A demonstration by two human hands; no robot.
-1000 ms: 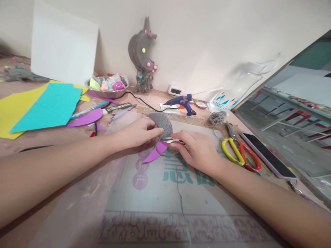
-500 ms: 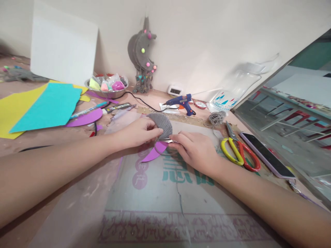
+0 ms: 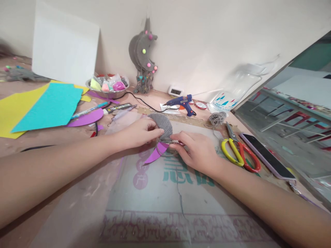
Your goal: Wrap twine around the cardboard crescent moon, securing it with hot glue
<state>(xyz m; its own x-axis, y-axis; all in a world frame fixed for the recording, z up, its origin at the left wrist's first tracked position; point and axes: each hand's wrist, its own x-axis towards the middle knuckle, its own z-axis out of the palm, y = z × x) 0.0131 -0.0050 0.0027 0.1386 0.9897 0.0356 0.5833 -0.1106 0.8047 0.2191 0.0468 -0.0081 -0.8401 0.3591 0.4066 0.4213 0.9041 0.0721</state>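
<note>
My left hand (image 3: pixel 142 132) pinches a crescent shape (image 3: pixel 162 124) whose upper part is wrapped in grey yarn. Its lower tip is bare purple foam sheet (image 3: pixel 156 153), pointing down and left, with a loop of grey yarn across it. Between finger and thumb of my right hand (image 3: pixel 192 146) is a slim, shiny metal tool (image 3: pixel 169 140), perhaps tweezers, touching the yarn edge. The fingers cover most of the tool. A loose ball of grey yarn (image 3: pixel 217 119) lies beyond my right hand, its strand trailing toward me.
Scissors (image 3: pixel 236 151) and a phone (image 3: pixel 267 155) lie to the right. Behind are a blue glue gun (image 3: pixel 181 101), a small clock (image 3: pixel 176 91), a plastic jug (image 3: pixel 227 98) and a metal bowl (image 3: pixel 121 93). Coloured sheets (image 3: pixel 49 110) lie left. A printed board (image 3: pixel 144 203) is under my hands.
The metal tool has turned slightly at the yarn edge, and the purple tip swung a little downward. Both hands stay in nearly the same place, still gripping.
</note>
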